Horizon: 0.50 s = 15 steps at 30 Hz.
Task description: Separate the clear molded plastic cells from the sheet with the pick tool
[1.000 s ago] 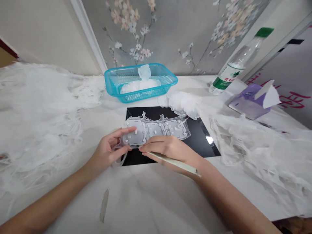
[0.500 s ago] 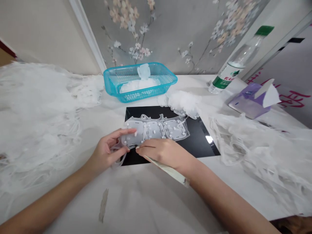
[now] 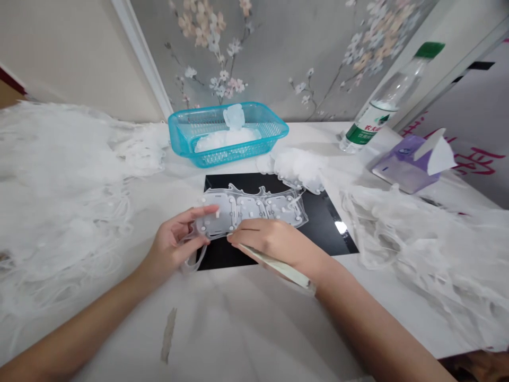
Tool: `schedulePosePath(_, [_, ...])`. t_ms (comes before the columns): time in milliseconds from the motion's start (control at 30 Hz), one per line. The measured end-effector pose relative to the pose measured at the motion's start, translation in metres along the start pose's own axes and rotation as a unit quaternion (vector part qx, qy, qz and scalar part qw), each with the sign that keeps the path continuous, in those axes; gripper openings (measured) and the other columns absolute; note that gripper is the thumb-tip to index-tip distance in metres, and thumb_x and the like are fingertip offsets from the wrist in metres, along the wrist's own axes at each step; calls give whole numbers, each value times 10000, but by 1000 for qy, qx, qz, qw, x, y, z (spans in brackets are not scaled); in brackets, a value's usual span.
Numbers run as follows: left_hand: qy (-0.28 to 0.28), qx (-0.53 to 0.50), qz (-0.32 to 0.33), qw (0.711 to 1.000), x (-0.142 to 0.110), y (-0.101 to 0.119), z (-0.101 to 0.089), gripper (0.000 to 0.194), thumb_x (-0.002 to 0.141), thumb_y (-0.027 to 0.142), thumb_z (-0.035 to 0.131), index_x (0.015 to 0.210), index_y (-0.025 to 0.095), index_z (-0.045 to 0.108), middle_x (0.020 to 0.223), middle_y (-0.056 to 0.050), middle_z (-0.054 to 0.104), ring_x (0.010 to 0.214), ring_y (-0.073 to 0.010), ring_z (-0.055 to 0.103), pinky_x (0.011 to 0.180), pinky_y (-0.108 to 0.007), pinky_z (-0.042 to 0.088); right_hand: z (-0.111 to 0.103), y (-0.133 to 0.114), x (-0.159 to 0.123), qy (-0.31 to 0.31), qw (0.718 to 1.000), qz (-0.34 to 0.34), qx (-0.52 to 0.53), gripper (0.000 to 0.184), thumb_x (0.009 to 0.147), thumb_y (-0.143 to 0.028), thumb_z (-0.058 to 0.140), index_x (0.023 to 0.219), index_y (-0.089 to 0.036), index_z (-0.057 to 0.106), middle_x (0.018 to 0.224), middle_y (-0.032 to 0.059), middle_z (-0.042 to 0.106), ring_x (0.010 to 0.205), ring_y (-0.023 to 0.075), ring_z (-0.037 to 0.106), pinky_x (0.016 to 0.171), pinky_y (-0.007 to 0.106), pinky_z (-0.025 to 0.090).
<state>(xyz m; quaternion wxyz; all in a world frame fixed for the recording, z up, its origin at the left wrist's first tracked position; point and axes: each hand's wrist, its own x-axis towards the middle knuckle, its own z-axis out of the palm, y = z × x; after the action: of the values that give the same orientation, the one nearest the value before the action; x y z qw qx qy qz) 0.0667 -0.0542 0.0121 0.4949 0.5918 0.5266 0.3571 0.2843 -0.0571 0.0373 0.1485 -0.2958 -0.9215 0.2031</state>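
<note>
"Where's the sheet?"
"Over the black mat, left end pinched in the left hand between thumb and forefinger."
"And the right hand?"
"Its fingers wrap a pale tool, fingertips near the sheet's lower edge."

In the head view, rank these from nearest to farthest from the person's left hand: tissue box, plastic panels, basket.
From the left hand:
1. Plastic panels: touched by its index finger.
2. Basket: beyond the panels, toward the wall.
3. Tissue box: well off to the right.
</note>
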Motion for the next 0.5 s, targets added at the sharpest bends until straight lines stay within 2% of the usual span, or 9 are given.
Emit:
schedulePosePath(133, [-5, -6, 3, 1000, 0, 2, 2, 432, 691, 209, 687, 1118, 235, 634, 858, -19, 700, 722, -143, 612, 668, -210, 466, -1, 5, -1, -13, 1000, 8, 1, 193, 907, -208, 450, 940, -113, 614, 907, 86, 606, 790, 156, 583, 642, 243, 418])
schedulePosePath(233, [-6, -18, -2, 1000, 0, 3, 2, 444, 687, 205, 693, 1126, 231, 629, 897, -27, 703, 766, -157, 620, 713, -225, 467, 0, 10, -3, 3, 999, 16, 30, 169, 894, -219, 478, 895, -125, 619, 884, 82, 604, 772, 153, 576, 660, 248, 416])
schedulePosePath(333, [-15, -29, -7, 999, 0, 1, 1, 443, 695, 214, 691, 1132, 232, 623, 884, -28, 697, 798, -167, 618, 725, -229, 464, 3, 10, -4, 37, 997, 19, 61, 219, 920, -197, 422, 873, -142, 629, 865, 73, 616, 774, 143, 575, 673, 249, 417])
schedulePosePath(400, [-14, -33, -8, 999, 1, -1, -1, 429, 705, 220, 680, 1130, 238, 622, 891, -26, 686, 792, -161, 608, 703, -219, 462, 2, 8, -5, 65, 991, 15, 115, 190, 908, -199, 459, 894, -147, 641, 869, 60, 628, 771, 129, 580, 674, 237, 431])
schedulePosePath(500, [-5, -41, -22, 999, 2, -3, -2, 394, 738, 226, 641, 1129, 261, 612, 872, -9, 658, 723, -127, 577, 635, -190, 450, -5, 1, -6, 156, 962, 33, 224, 103, 833, -227, 597, 872, -158, 663, 831, 30, 638, 715, 99, 580, 617, 197, 450])
